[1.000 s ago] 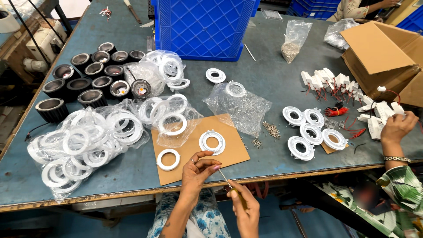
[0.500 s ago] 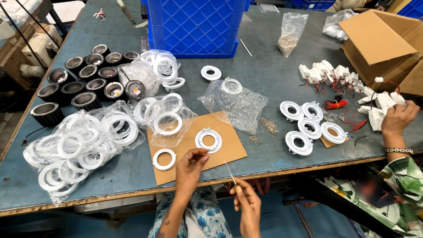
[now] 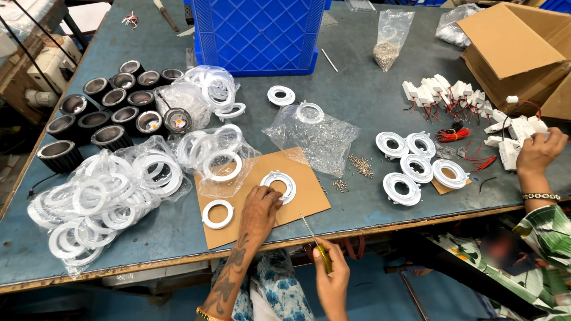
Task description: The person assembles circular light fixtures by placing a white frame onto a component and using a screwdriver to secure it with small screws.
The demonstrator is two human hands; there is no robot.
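With my left hand (image 3: 260, 205) only resting fingertips on the white ring fitting (image 3: 278, 185) on the cardboard sheet (image 3: 297, 202), and my right hand (image 3: 331, 274) clutching the screwdriver (image 3: 314, 239) off the desk (image 3: 357, 107) edge, I judge the ring could skid under the tip.

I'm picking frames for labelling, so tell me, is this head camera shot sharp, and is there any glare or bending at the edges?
Head view: sharp and evenly lit, soft shadows. The table edge bows, so wide-angle distortion. Mild glare on the plastic bag. The left hand and the screwdriver in the right hand look crisp. One patch at lower right is blurred.
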